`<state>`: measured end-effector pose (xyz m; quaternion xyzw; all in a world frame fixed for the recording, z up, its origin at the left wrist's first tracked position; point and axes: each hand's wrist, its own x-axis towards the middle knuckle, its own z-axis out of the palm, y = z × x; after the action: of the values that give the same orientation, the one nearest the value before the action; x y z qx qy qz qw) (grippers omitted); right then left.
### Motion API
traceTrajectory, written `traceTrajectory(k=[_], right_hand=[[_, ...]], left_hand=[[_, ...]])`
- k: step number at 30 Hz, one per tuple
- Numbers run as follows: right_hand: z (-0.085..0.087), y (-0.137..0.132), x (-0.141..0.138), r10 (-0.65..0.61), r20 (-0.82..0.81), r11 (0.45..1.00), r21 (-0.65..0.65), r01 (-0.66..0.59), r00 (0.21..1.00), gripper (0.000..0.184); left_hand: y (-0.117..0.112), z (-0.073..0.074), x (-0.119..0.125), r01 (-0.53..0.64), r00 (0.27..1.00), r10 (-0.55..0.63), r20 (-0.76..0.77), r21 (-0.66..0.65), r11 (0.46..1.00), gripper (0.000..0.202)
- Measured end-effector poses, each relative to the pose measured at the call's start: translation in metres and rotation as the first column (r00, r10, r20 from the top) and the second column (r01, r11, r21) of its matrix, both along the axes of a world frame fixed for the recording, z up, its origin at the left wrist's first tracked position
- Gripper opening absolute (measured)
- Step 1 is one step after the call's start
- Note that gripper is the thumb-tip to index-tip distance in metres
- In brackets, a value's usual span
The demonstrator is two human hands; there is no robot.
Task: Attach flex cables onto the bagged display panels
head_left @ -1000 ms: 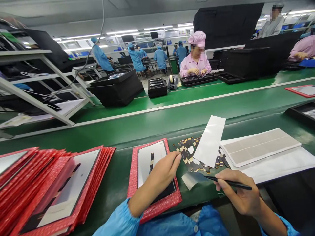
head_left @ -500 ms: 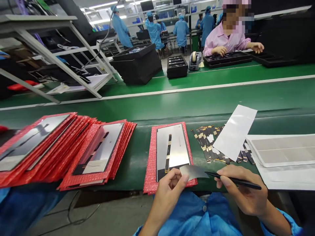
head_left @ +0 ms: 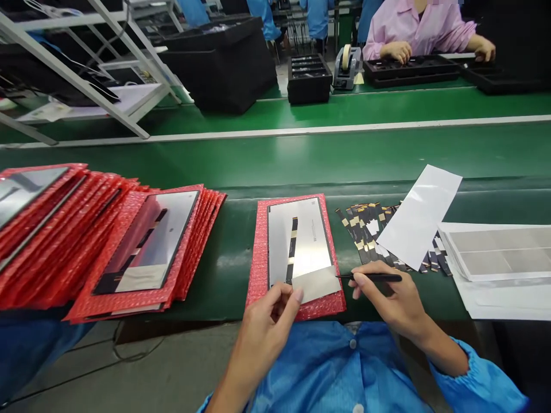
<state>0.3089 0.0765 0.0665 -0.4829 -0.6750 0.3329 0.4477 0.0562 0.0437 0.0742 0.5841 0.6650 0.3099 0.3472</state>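
Between thumb and fingers, my left hand [head_left: 275, 312] pinches the left end of a thin grey rectangular sheet [head_left: 317, 285]. My right hand [head_left: 390, 295] grips black tweezers [head_left: 379, 277], whose tip meets the sheet's right edge. The sheet hangs over the lower end of a silvery display panel [head_left: 316, 229] and covers part of it. A dark flex cable [head_left: 293, 246] with gold ends lies lengthwise on that panel. Beneath the panel is a red bubble-wrap sleeve [head_left: 253, 269].
Stacked red sleeves with panels [head_left: 172, 246] fill the left. Right of the panel lie loose flex cables [head_left: 365, 229], a white sheet [head_left: 424, 215] and white backing with grey stickers [head_left: 499, 252]. Across the green bench, a person in pink [head_left: 419, 31] handles black trays [head_left: 413, 71].
Both hands have brought the grey sheet left, over the lower end of the panel, and its face now looks lighter. The camera view has tilted down.
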Motion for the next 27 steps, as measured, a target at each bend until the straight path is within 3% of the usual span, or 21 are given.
traceTrajectory(k=[9, 27], right_hand=[[-0.016, -0.009, -0.010, -0.044, -0.082, 0.991, -0.132, 0.033, 0.996, 0.016], [-0.019, -0.015, -0.014, -0.031, -0.089, 0.987, -0.161, 0.017, 0.996, 0.020]], left_hand=[[-0.003, -0.006, -0.002, 0.030, 0.971, 0.001, -0.237, 0.129, 0.991, 0.029], [-0.008, -0.009, 0.000, 0.040, 0.936, 0.014, -0.351, 0.147, 0.988, 0.030]])
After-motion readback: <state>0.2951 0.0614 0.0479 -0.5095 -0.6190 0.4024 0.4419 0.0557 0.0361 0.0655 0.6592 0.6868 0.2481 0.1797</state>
